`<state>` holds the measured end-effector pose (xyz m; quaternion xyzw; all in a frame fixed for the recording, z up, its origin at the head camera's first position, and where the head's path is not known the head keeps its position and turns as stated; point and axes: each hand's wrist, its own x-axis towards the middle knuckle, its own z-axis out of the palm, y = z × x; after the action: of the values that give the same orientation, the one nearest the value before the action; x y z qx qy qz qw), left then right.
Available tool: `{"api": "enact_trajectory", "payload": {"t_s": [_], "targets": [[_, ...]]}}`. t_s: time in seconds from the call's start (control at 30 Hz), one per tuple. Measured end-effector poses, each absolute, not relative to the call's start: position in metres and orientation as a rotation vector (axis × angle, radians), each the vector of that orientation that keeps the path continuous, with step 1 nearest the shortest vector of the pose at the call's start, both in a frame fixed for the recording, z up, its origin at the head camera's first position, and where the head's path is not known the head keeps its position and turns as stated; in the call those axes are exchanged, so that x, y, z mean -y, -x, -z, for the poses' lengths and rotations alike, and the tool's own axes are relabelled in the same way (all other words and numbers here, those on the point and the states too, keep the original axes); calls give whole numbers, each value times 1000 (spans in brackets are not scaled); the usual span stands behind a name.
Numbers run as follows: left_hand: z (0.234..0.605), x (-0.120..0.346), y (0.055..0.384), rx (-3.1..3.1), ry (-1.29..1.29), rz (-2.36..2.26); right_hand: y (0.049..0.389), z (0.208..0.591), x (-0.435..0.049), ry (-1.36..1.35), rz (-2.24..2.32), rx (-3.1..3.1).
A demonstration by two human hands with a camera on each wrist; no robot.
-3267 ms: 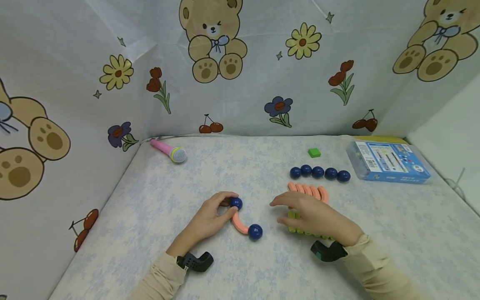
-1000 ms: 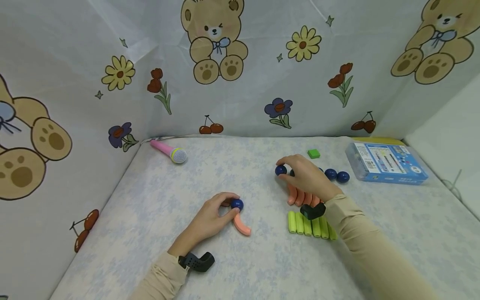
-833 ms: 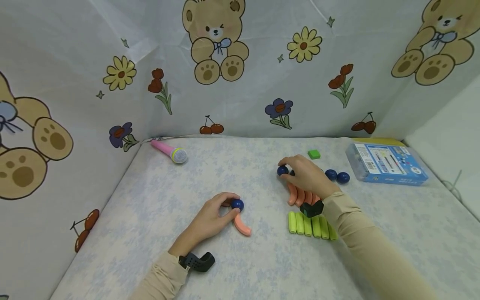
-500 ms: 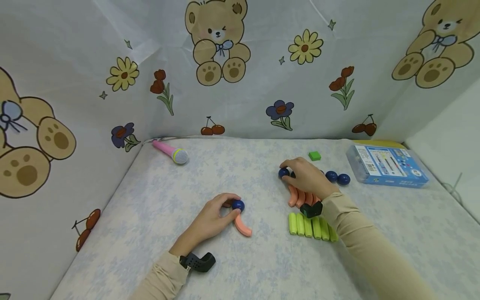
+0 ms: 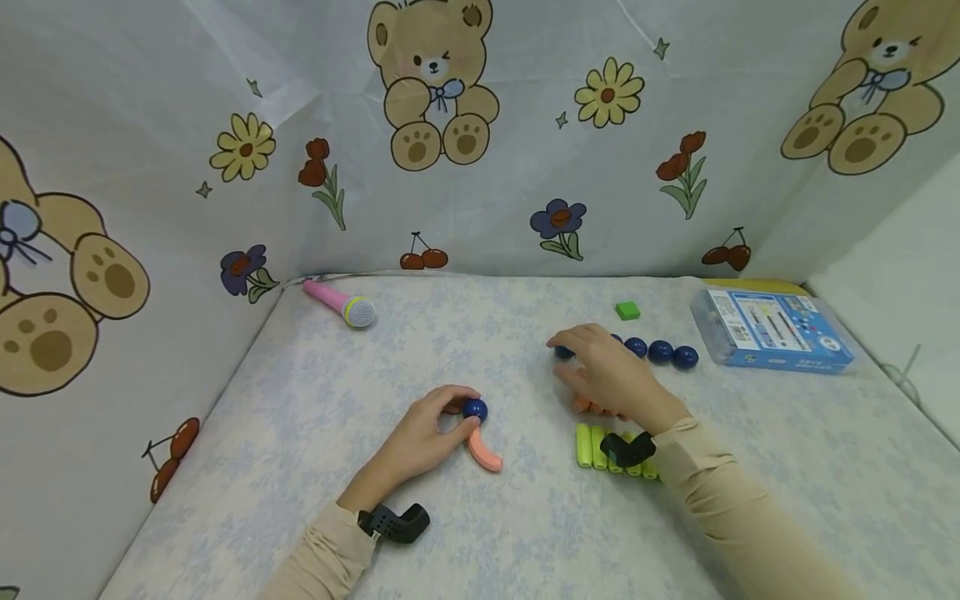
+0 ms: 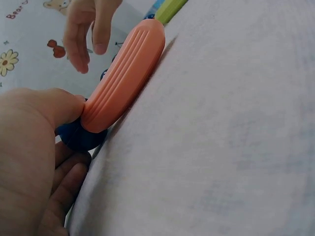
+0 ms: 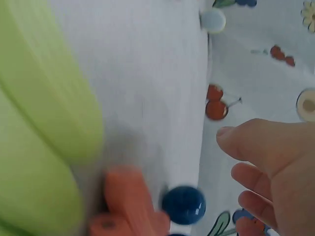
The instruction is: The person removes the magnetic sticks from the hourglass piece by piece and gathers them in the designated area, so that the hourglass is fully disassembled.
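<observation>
My left hand (image 5: 423, 433) pinches a dark blue ball (image 5: 476, 409) between thumb and fingers on the table. Joined to that ball is a curved salmon-pink piece (image 5: 486, 454), its other end bare. In the left wrist view this grooved piece (image 6: 125, 78) slants up away from the thumb. My right hand (image 5: 611, 375) hovers over the row of blue balls (image 5: 661, 352), thumb and fingers parted. Under its fingertips sits the leftmost ball (image 5: 564, 353), partly hidden. The right wrist view shows a blue ball (image 7: 183, 204) apart from the thumb.
Salmon-pink curved pieces (image 5: 583, 403) lie in a row, partly under the right hand. Nearer are yellow-green rods (image 5: 584, 446) side by side. A green block (image 5: 627, 311), a blue-labelled box (image 5: 780, 329) and a pink toy microphone (image 5: 337, 302) lie farther back, before a patterned cloth.
The ball once at the curved piece's near end is gone from there; my right hand has set a ball at the row's left end, then parted its fingers and drawn back slightly. The left hand stays put.
</observation>
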<state>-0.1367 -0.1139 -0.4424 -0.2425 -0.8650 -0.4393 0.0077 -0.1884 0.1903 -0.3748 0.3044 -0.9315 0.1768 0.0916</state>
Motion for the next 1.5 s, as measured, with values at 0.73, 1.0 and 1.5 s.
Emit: {"api": "enact_trajectory", "payload": {"t_s": [0.73, 1.0, 1.5], "targets": [[445, 113, 137, 2718, 743, 1368, 100, 407, -136, -1222, -743, 2801], [441, 114, 135, 2730, 731, 1356, 105, 404, -143, -1245, -711, 2763], [439, 113, 135, 2752, 720, 1350, 107, 401, -155, -1302, -697, 2722]]}}
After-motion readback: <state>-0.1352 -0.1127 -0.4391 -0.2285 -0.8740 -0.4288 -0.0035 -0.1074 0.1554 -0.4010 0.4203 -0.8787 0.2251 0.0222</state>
